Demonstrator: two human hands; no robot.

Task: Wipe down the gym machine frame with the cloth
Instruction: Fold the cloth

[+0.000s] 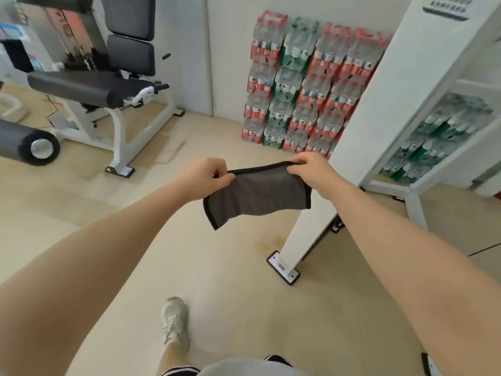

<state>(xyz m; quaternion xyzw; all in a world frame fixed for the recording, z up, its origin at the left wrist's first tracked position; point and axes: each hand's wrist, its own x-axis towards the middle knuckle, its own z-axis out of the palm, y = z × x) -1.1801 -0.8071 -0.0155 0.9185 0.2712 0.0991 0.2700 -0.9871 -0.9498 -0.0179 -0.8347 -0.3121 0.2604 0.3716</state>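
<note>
both hands are raised in front of the body, and one grey cloth (257,195) with a dark hem is stretched between them: its upper left corner is pinched by the left hand (202,176), its upper right corner by the right hand (311,169), fingers curled onto the edge in each case. the cloth is judged to be held this way so that it can be spread or folded into a pad before wiping; it hangs free, touching nothing else. the white gym machine frame (360,131) slopes just behind and to the right of the cloth, bolted to the floor (108,240) by a foot plate, and is not yet touched. counted: two hands, one cloth, one shoe (174,321) clearly in view below, one padded bench (89,85) on a second machine at the left, and many shrink-wrapped packs of bottles (306,85) stacked against the wall, too blurred for an exact count
</note>
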